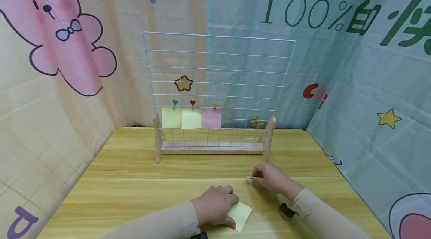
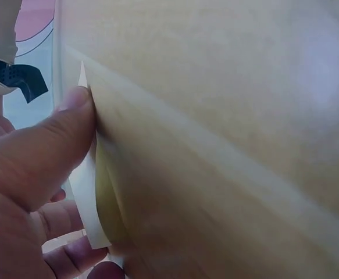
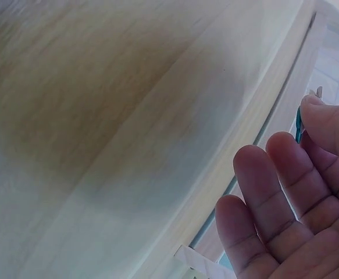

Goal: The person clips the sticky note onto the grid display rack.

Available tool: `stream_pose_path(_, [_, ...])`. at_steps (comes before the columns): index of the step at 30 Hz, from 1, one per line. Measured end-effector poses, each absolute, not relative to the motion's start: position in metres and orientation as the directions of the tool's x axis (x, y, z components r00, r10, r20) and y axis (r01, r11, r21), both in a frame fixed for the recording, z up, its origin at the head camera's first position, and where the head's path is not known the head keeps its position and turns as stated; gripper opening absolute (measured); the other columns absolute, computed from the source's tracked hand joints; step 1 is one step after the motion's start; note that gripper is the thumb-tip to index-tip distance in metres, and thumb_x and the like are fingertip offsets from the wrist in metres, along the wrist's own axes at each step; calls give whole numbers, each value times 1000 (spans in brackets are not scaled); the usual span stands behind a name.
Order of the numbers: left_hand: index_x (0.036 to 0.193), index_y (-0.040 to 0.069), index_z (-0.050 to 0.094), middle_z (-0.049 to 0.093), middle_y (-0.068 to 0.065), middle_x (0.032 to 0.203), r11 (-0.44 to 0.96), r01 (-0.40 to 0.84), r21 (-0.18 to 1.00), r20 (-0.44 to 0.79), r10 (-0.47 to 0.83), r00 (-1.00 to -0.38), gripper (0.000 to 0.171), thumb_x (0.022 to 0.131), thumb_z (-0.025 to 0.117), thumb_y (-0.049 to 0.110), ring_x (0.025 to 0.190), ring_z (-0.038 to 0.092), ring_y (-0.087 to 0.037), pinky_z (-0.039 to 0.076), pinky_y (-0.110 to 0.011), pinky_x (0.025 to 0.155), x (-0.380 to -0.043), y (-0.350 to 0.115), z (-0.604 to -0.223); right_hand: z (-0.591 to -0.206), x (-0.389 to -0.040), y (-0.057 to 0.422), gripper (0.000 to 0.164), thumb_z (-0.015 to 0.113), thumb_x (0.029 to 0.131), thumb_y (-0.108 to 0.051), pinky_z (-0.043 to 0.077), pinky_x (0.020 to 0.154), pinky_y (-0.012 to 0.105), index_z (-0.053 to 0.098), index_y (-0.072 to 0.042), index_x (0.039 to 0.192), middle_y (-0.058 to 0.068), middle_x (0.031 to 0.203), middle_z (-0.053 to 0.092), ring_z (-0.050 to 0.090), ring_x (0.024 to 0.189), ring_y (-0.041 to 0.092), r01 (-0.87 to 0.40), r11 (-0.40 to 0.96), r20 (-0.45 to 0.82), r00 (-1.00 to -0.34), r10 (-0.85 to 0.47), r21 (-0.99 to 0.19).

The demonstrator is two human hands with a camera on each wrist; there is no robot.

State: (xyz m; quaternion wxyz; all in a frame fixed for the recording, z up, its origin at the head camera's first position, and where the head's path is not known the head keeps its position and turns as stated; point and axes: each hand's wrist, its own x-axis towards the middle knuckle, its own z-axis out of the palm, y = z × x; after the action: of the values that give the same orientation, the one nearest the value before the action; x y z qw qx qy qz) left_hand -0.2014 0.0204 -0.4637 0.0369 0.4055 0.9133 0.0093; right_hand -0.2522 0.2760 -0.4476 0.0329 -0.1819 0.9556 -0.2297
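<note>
Hard to see: my left hand (image 1: 215,205) covers about half of the yellow sticky note (image 1: 240,214), so I only get its right part and the corner poking toward the near edge of the table (image 1: 134,190). The wrist views are mostly blurry wood, not much help.
Clip: there's a small wooden clip (image 1: 250,177) in my right hand (image 1: 272,179), but only its left tip sticks out past the fingers. Right wrist view shows a sliver of something teal at the fingertip, too tiny to call.
Left hand: fingers curled down over the note, knuckles up. In the left wrist view my thumb (image 2: 59,139) presses the paper's edge, and the sheet is lifted a bit off the wood there.
Right hand: thumb and forefinger pinch the clip, other fingers loosely bent, hand resting on the table just right of centre.
Note position: near edge of the table, a little right of the middle, sitting diamond-wise with one corner toward me.
Clip direction: long axis runs roughly left-right, parallel to the table's near edge, free end pointing left.
Back of table: white wire grid (image 1: 219,82) on a wooden stand (image 1: 212,150), with three notes already clipped up in a row, two yellow (image 1: 171,118) (image 1: 191,119) and one pink (image 1: 211,119).
</note>
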Motion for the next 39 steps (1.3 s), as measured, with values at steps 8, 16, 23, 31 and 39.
stream_pose_path(8, [127,33,71,56,12,100,690,719,84,-33,723,-690,56,81,80,66,73,49,-5,43,-24,66,-202,20,-467,-448,-252,277,12,79,93,-12,47,65,25,70,-17,88,-8,81,65,55,73,9,-329,831,18,-933,-359,-449])
stream_pose_path(16, [126,36,71,55,7,95,717,682,142,-40,692,-720,44,88,79,57,66,49,-6,44,-23,58,-203,19,-467,-449,-251,278,11,79,93,-11,48,65,24,70,-17,89,-8,81,66,56,73,7,-339,820,30,-930,-367,-461])
stream_pose_path(23, [124,34,72,59,12,91,700,682,213,-35,703,-711,39,89,81,49,73,50,-1,46,-21,65,-206,18,-468,-450,-252,280,9,78,94,-12,48,65,24,73,-18,89,-8,83,66,56,75,7,-338,787,39,-927,-373,-517])
stream_pose_path(31, [121,25,76,68,14,101,676,632,380,-67,701,-710,35,90,83,39,85,56,2,51,-20,81,-212,16,-466,-451,-252,282,7,77,94,-11,48,63,23,72,-13,90,-4,84,68,57,74,9,-298,729,42,-937,-347,-616])
stream_pose_path(39, [128,19,74,67,11,113,649,564,511,-100,696,-711,43,92,80,41,89,55,1,50,-19,82,-216,7,-464,-449,-251,277,6,77,96,-15,50,66,23,74,-10,94,-3,86,69,58,78,10,-228,722,27,-960,-279,-653])
